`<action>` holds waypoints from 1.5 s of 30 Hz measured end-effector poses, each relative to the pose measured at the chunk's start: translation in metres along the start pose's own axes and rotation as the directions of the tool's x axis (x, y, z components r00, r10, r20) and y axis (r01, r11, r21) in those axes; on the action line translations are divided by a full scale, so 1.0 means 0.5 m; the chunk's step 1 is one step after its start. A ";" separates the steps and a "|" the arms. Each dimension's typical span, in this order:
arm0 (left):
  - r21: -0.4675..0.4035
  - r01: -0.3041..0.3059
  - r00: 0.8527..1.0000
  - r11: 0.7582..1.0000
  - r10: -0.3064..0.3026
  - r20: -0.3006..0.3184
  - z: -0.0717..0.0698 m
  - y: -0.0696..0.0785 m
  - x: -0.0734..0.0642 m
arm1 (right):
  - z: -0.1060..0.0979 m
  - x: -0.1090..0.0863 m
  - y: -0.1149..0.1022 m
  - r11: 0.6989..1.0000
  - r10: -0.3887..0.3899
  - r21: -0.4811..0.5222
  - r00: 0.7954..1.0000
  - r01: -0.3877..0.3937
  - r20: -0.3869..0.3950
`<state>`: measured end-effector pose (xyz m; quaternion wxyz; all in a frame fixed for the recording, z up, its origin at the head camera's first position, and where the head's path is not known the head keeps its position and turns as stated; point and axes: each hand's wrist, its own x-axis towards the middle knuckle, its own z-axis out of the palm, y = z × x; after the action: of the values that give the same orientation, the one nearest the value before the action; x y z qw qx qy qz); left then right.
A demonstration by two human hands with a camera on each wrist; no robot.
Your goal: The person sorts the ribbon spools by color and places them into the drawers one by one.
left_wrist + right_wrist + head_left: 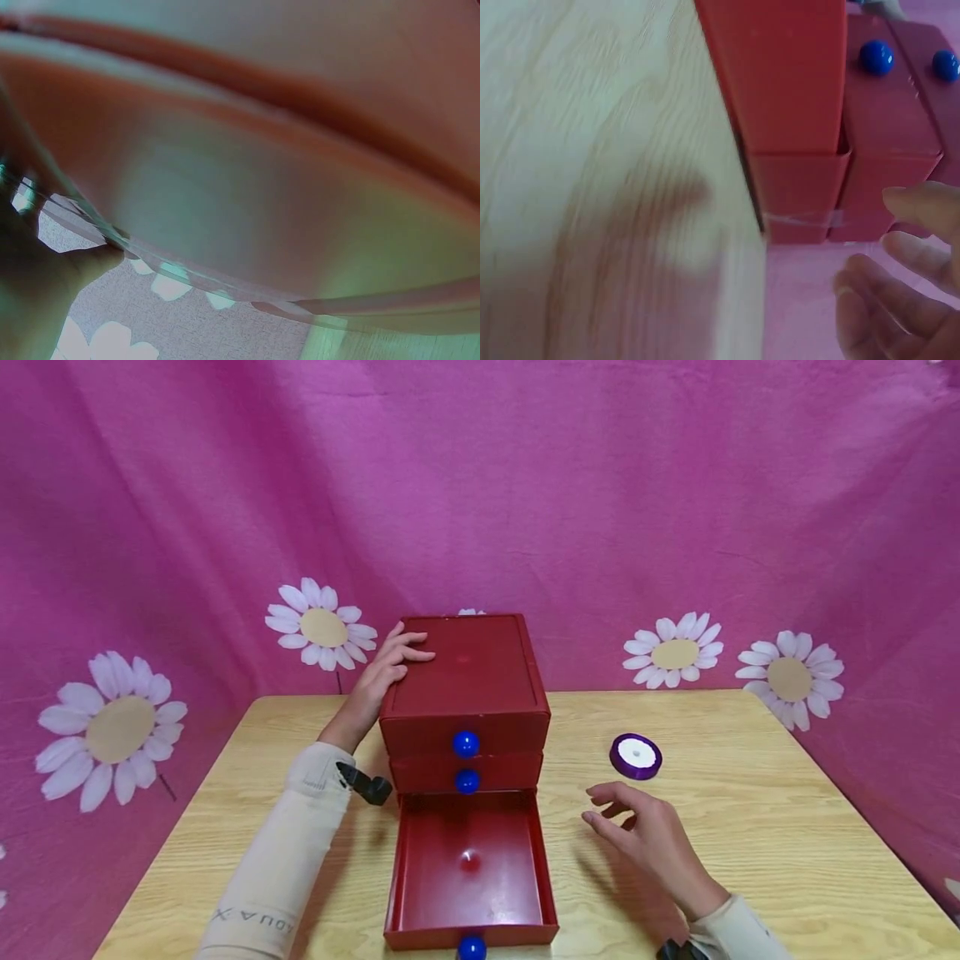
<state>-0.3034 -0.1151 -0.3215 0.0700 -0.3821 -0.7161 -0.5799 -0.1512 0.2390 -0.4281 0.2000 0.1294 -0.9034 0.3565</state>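
A red drawer cabinet (465, 664) with three stacked drawers and blue knobs stands mid-table in the head view. Its bottom drawer (435, 868) is pulled out, showing a shiny red floor; the upper two are closed. My left hand (378, 681) rests on the cabinet's top left edge, its fingers spread over the top. To the right of the cabinet, my right hand (652, 839) hovers with loosely bent fingers and holds nothing. A flat purple ribbon spool (636, 753) with a white centre lies just beyond it. In the right wrist view, fingers (922, 262) appear beside the cabinet.
Everything stands on a light wooden table (750, 793). Behind it hangs a pink cloth (480, 485) printed with white daisies. A blue knob (471, 947) sticks out from the drawer's front, near the bottom of the head view.
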 end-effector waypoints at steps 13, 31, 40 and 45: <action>-0.006 0.012 1.000 1.000 -0.012 0.001 0.002 0.003 0.000 | 0.011 0.013 0.081 0.993 0.107 -0.053 0.994 -0.108 -0.019; -0.007 -0.002 1.000 1.000 0.002 -0.008 -0.002 -0.019 0.003 | 0.011 0.059 0.168 0.989 0.093 -0.108 0.989 -0.105 -0.115; -0.010 -0.023 1.000 1.000 0.023 -0.005 -0.007 -0.032 0.009 | 0.014 0.084 0.199 0.981 0.138 -0.124 0.983 -0.153 -0.122; -0.007 -0.001 1.000 1.000 0.002 0.004 0.000 0.002 0.001 | 0.017 0.086 0.212 0.970 0.194 -0.130 0.976 -0.207 -0.102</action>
<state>-0.3032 -0.1149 -0.3202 0.0674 -0.3842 -0.7139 -0.5816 -0.2313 0.3045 -0.4769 0.2112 0.0071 -0.9248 0.3163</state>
